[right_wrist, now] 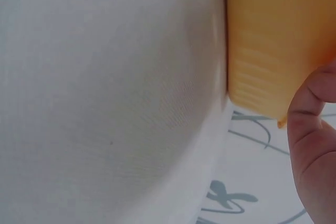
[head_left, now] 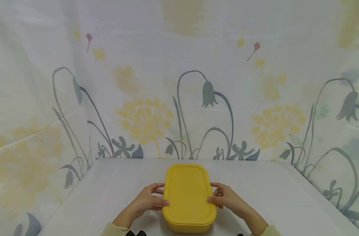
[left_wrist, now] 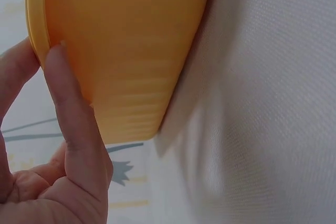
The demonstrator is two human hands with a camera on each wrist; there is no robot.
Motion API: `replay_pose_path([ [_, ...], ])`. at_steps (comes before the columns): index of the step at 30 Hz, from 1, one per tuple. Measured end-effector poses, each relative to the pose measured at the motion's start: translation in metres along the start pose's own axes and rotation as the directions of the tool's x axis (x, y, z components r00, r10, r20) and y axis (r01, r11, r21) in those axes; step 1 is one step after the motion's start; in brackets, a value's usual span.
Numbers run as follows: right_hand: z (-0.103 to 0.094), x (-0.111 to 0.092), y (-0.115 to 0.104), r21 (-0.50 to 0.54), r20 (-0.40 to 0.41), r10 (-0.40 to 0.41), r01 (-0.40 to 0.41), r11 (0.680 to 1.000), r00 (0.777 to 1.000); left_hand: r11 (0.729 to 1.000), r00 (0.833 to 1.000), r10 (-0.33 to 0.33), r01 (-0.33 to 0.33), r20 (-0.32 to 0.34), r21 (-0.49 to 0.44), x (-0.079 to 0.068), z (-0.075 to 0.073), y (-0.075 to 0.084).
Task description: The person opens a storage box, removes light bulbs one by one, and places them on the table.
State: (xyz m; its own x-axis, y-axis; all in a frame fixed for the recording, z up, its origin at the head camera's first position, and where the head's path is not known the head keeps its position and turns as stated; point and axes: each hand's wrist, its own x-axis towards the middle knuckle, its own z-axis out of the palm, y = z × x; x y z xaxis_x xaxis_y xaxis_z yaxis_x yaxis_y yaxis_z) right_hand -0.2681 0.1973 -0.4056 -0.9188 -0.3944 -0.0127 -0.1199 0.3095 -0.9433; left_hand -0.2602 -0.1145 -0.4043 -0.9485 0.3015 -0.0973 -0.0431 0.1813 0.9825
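A yellow lidded storage box [head_left: 189, 226] rests on the white tabletop in the head view, its rounded lid [head_left: 188, 191] in place. On its left side, my left hand [head_left: 147, 198] pinches the lid's rim, thumb on top. The left wrist view shows a finger [left_wrist: 71, 95] under that rim, against the ribbed box wall. My right hand [head_left: 229, 199] grips the opposite edge, its thumb over the lid. Bent fingers of this hand [right_wrist: 310, 108] lie at the rim in the right wrist view, where the thumb is out of frame. The box's inside is hidden.
The white tabletop [head_left: 120, 177] reaches back to a flower-printed curtain [head_left: 132, 65], which also hangs at both sides. Pale sleeves [head_left: 114, 229] show at the bottom of the head view, with small dark objects [head_left: 136, 233] beside them at the frame's edge.
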Motion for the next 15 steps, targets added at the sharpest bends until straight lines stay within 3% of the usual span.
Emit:
replay_pose_path([
  [15,-0.0024,0.0025,-0.0082,-0.042,0.028,0.014,-0.013,0.999,1.000,0.998,1.000,0.021,-0.022,0.013,0.065,0.0010,-0.0046,0.0023],
])
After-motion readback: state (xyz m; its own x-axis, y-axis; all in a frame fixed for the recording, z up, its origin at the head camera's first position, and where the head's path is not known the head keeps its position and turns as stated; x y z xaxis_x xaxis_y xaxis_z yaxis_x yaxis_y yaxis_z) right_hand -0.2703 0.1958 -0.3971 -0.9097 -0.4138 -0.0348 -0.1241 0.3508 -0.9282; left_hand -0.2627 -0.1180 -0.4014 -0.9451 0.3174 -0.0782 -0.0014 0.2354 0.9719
